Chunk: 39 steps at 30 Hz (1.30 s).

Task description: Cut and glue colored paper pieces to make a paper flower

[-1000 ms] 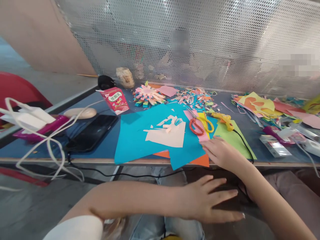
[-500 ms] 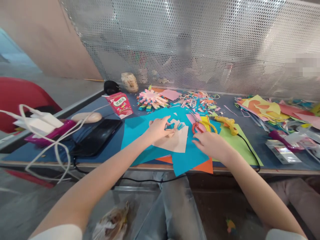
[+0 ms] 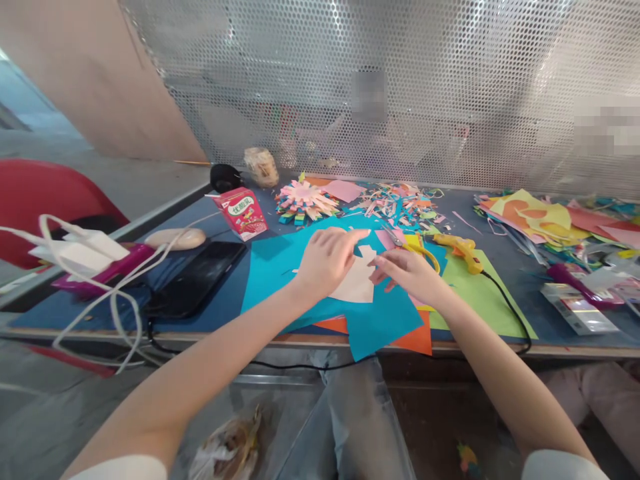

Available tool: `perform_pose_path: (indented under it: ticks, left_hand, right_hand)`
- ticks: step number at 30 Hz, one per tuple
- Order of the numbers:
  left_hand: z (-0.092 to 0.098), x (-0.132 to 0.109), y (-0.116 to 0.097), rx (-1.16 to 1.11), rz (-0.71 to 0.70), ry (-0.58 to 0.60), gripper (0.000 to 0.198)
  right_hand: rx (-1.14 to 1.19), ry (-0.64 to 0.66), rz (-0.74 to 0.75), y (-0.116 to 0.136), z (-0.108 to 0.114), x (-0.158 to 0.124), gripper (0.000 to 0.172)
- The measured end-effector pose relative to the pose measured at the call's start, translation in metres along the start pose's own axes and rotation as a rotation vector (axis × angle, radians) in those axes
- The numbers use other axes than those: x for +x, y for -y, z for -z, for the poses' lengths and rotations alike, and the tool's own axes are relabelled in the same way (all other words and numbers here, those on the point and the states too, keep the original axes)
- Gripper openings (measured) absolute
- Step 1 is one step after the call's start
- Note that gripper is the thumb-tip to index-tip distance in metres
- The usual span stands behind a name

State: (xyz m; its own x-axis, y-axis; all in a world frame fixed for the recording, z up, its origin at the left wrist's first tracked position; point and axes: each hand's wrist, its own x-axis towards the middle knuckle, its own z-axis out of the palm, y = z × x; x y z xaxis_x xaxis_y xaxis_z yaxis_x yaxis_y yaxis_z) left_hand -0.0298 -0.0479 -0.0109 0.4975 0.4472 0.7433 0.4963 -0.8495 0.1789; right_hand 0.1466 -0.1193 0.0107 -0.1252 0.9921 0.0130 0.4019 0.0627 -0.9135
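Head view: cream paper sheet point(image 3: 355, 285) lies on blue paper sheet point(image 3: 385, 327). Left hand point(image 3: 326, 263), off desk point(image 3: 215, 313) one second ago, now covers its upper left — index extended, others curled, grip hidden. Right hand point(image 3: 403, 272) now at its right edge, fingers half-curled, hold unclear — work apparently centred there.

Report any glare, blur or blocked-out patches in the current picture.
Head view: pale glare across the metal mesh, bright toward upper right; head view: pixelated patches over it; head view: left hand and right hand slightly soft.
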Motion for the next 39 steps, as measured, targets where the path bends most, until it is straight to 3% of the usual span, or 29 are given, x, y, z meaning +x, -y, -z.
perform_pose_path:
  ticks: [3,6,12,14,17,19,21,25,27,30,33,36,39]
  left_hand:
    - [-0.004,-0.005,-0.006,0.203,-0.328,-0.082,0.028]
    - [-0.008,-0.007,-0.007,0.206,-0.471,-0.078,0.030]
    - [-0.009,-0.007,-0.008,0.272,-0.481,0.156,0.029]
    - [-0.009,-0.009,-0.006,0.236,-0.513,0.135,0.030]
    - [-0.007,-0.012,0.000,0.096,-0.514,-0.054,0.033]
    - [-0.003,-0.008,0.006,-0.020,-0.376,-0.159,0.047]
    - [-0.001,0.001,0.012,-0.157,-0.114,-0.130,0.057]
    - [-0.011,0.023,0.028,-0.616,0.522,0.240,0.051]
    - [-0.023,0.025,0.036,-0.752,0.676,0.307,0.049]
    - [-0.040,0.016,0.043,-0.753,0.646,0.302,0.045]
    - [-0.045,0.005,0.041,-0.571,0.416,0.382,0.047]
    - [-0.042,0.000,0.036,-0.237,0.163,0.536,0.060]
    - [-0.042,-0.002,0.032,0.017,-0.006,0.624,0.059]
  right_hand:
    - [0.189,-0.047,0.075,0.006,-0.006,0.001,0.037]
    - [0.252,-0.103,0.089,0.008,-0.009,0.000,0.034]
    - [0.195,-0.144,0.077,0.002,-0.008,-0.002,0.029]
    - [0.141,-0.177,0.081,-0.001,-0.005,-0.001,0.028]
    - [0.038,-0.229,0.106,-0.004,0.005,0.001,0.023]
    - [-0.083,-0.255,0.160,-0.003,0.015,0.001,0.021]
    - [-0.214,-0.233,0.220,-0.001,0.024,0.002,0.021]
    - [-0.417,-0.215,0.323,0.005,0.040,0.014,0.017]
    - [-0.487,-0.242,0.351,0.007,0.046,0.024,0.016]
    - [-0.452,-0.323,0.350,0.012,0.054,0.038,0.015]
    - [-0.257,-0.593,0.424,0.017,0.065,0.048,0.015]
    - [-0.099,-0.899,0.550,0.017,0.075,0.055,0.018]
    - [0.023,-0.977,0.574,0.008,0.076,0.062,0.019]
